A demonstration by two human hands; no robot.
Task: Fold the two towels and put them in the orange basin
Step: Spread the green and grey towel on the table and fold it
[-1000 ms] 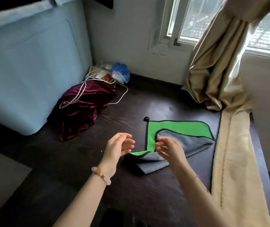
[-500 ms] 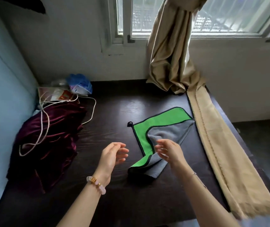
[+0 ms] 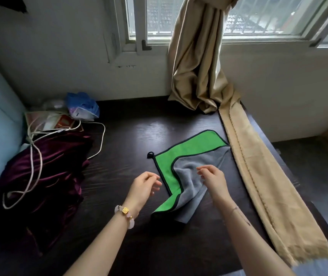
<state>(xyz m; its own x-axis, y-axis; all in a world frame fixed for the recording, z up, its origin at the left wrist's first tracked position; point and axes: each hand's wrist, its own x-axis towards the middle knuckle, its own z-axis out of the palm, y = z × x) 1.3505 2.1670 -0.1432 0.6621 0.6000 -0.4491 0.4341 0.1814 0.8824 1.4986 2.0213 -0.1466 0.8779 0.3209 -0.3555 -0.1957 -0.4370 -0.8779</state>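
With my left hand (image 3: 144, 185) and right hand (image 3: 211, 179) both loosely spread and holding nothing, the green-and-grey towel (image 3: 187, 172) lies half-folded under my right fingertips and just right of my left ones, so grabbing one layer could undo that fold.

Green-and-grey towel (image 3: 187, 172), black-edged; tan curtain (image 3: 258, 176).

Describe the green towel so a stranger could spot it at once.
Start at the window and follow the tan curtain down onto the dark table. The towel lies just left of the curtain's trailing strip. It alone is bright green with a grey underside folded over, dark piping and a corner loop.
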